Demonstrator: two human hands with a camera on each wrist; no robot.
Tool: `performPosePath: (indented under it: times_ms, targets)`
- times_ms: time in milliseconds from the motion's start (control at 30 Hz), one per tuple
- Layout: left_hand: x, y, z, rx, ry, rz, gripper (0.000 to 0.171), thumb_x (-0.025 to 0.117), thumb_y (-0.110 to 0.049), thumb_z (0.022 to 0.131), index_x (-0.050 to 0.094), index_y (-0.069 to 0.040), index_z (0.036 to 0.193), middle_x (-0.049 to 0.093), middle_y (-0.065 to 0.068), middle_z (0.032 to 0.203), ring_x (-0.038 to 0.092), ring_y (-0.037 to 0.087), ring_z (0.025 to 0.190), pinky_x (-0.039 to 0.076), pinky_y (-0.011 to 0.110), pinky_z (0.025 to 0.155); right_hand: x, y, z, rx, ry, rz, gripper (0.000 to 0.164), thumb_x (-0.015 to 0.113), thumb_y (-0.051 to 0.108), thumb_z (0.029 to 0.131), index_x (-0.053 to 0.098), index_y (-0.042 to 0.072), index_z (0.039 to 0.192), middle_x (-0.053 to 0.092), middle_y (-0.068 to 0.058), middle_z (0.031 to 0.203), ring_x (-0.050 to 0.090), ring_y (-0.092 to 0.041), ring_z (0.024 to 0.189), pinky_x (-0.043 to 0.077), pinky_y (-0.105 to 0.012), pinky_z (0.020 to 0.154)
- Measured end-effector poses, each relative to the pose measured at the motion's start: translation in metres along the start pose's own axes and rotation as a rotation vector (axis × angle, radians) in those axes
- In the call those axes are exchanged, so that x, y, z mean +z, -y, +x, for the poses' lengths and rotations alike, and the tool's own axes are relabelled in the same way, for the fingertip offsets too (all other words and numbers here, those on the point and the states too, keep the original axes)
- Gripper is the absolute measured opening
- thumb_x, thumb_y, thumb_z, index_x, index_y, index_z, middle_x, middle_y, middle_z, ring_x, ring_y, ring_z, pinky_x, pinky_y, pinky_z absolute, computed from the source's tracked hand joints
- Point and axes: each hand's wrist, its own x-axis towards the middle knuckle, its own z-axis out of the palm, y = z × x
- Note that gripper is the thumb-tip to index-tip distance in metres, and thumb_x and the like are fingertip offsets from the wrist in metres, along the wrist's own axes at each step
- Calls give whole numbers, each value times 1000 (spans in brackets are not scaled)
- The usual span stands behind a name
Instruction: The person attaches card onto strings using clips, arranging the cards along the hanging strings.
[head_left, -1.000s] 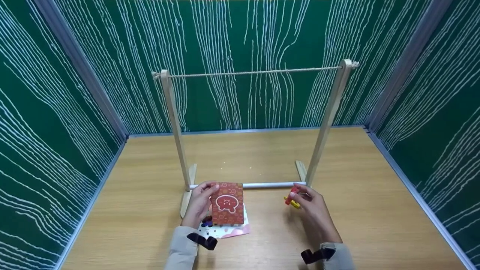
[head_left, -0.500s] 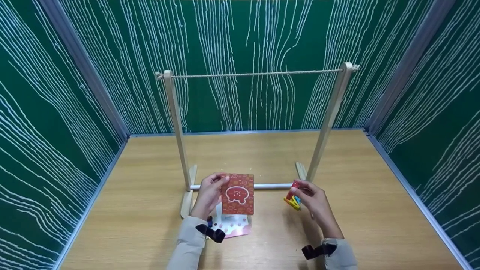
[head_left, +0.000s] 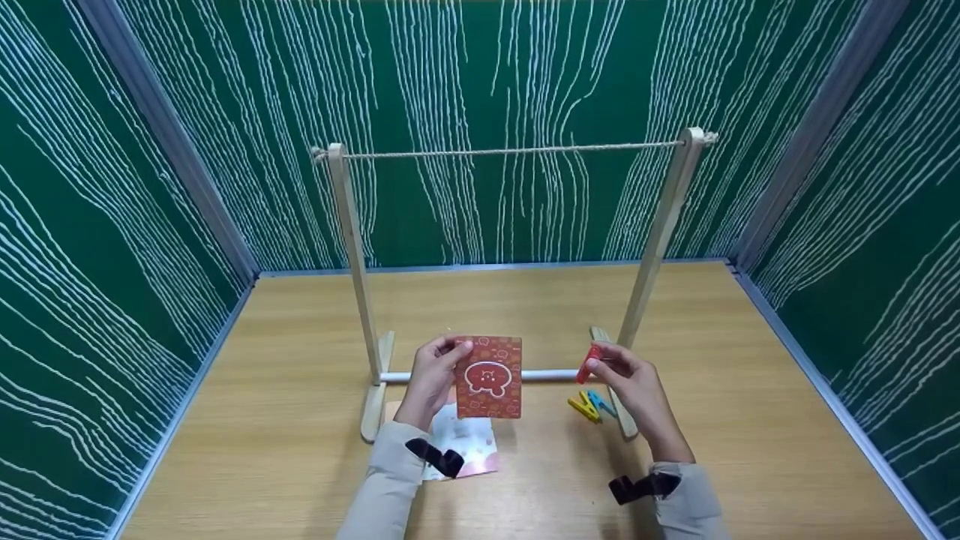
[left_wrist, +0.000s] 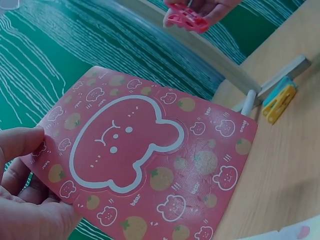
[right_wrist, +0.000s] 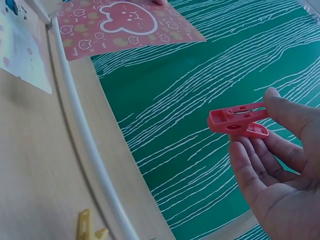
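My left hand [head_left: 433, 379] pinches a red card [head_left: 489, 379] by its upper left corner, thumb on the printed face. A white-outlined bear head is printed on it, ears pointing down in the head view. In the right wrist view my right hand [right_wrist: 280, 170] grips a red plastic clothespin [right_wrist: 237, 120] between thumb and fingers. On the table below that hand lie a yellow clothespin [head_left: 584, 407] and a blue clothespin [head_left: 602, 403], side by side. A white and pink card [head_left: 469, 442] lies flat under my left forearm, partly hidden by it.
A wooden frame stands ahead, its left post [head_left: 352, 262] and right post [head_left: 660, 225] joined by a stretched string [head_left: 510, 151] on top and a white rod [head_left: 551, 374] low down. Green walls [head_left: 480, 210] with white lines enclose the wooden table [head_left: 750, 420].
My left hand has carried the red card up and to the right. My right hand has lifted the red clothespin away from the yellow and blue ones on the table.
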Motion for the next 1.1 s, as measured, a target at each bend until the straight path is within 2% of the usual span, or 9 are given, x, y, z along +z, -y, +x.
performPosePath:
  times_ms: [233, 367, 533, 600, 767, 900, 1100]
  targets:
    - [12, -10, 2, 11, -30, 1, 8, 66, -3, 88, 60, -4, 94, 58, 0, 83, 59, 12, 75, 54, 25, 67, -2, 10, 2, -45, 3, -31, 57, 67, 40, 89, 53, 9, 134, 59, -13, 124, 56, -14, 106, 46, -15, 86]
    - [18, -17, 4, 6, -23, 10, 14, 66, -4, 89, 60, 1, 101, 61, 2, 85, 61, 13, 78, 55, 27, 72, -1, 17, 3, -74, -7, -26, 56, 68, 39, 87, 55, 9, 133, 60, -13, 123, 58, -10, 103, 48, -14, 85]
    - [24, -26, 6, -9, -22, 85, 25, 67, -12, 90, 62, 2, 110, 65, 5, 93, 64, 15, 85, 56, 29, 80, -3, 24, 4, -118, -20, -30, 55, 69, 38, 87, 56, 8, 131, 62, -10, 118, 58, -6, 97, 47, -14, 83]
    - [26, -28, 7, -10, -20, 108, 26, 67, -14, 90, 63, 1, 111, 67, 5, 94, 65, 15, 86, 55, 29, 81, -5, 27, 4, -136, -21, -25, 54, 69, 37, 87, 56, 8, 131, 62, -9, 115, 58, -6, 96, 47, -15, 82]
    - [30, -31, 11, 14, 0, 102, 26, 68, -10, 89, 63, 4, 109, 67, 4, 90, 64, 13, 82, 55, 29, 82, -11, 37, 6, -171, -15, -21, 54, 68, 36, 88, 55, 8, 132, 61, -7, 114, 59, -6, 97, 48, -15, 84]
    - [31, -35, 13, 13, 16, 117, 28, 68, -10, 89, 62, 4, 112, 66, 6, 96, 63, 15, 88, 55, 31, 87, -16, 47, 6, -212, -15, -27, 53, 67, 34, 89, 54, 8, 133, 62, -6, 114, 60, -4, 97, 48, -14, 86]
    - [38, -47, 14, 0, 37, 159, 32, 69, -16, 89, 63, 0, 116, 65, 11, 107, 64, 19, 98, 52, 35, 95, -24, 60, 9, -275, -26, -12, 53, 67, 35, 89, 54, 7, 132, 63, 4, 106, 61, -5, 96, 50, -14, 85]
